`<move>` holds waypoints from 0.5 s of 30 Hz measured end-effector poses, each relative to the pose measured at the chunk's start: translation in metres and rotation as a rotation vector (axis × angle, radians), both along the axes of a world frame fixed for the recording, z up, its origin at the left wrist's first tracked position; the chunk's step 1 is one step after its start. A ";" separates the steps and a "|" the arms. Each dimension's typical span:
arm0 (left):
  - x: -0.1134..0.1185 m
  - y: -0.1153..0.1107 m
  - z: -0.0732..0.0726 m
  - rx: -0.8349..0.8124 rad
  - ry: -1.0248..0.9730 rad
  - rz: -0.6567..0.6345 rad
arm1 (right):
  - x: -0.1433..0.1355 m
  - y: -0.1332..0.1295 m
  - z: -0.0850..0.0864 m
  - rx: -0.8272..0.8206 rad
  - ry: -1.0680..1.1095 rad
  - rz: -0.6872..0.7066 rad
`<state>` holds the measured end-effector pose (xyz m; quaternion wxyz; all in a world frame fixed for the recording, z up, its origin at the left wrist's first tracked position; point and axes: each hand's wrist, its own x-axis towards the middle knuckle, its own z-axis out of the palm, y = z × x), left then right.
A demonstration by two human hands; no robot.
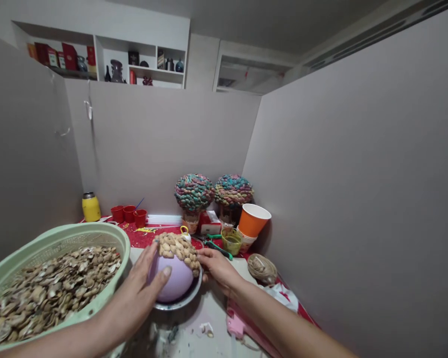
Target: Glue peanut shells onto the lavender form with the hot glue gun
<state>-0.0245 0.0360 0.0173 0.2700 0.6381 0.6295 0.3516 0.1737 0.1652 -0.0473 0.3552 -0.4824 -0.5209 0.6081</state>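
Observation:
A purple ball (174, 279), its top and right side covered with tan shells (176, 246), rests in a metal bowl (179, 303). Against the ball's left side lies my left hand (149, 276), its thumb on the purple surface and its fingers spread around the side. At the right edge of the shells is my right hand (218, 266), thumb and forefinger pinched together; whatever is between the fingertips is too small to make out. A large green basket (125, 248) full of loose shells (59, 288) stands to the left.
Two multicoloured ball-topped pots (194, 193) stand at the back near red cups (129, 214) and a yellow jar (91, 208). To the right are orange paper cups (252, 223), green-handled pliers (222, 250), twine (262, 268) and a pink glue gun (237, 323). Grey partitions enclose the table.

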 end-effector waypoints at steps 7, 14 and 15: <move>0.001 -0.011 -0.036 0.161 0.028 0.050 | 0.006 -0.031 0.003 -0.025 0.041 -0.070; 0.004 -0.005 -0.045 0.251 0.081 0.060 | 0.022 -0.050 -0.007 0.081 -0.081 -0.121; 0.005 -0.004 -0.046 0.258 0.089 0.066 | 0.026 -0.049 -0.006 0.149 -0.110 -0.148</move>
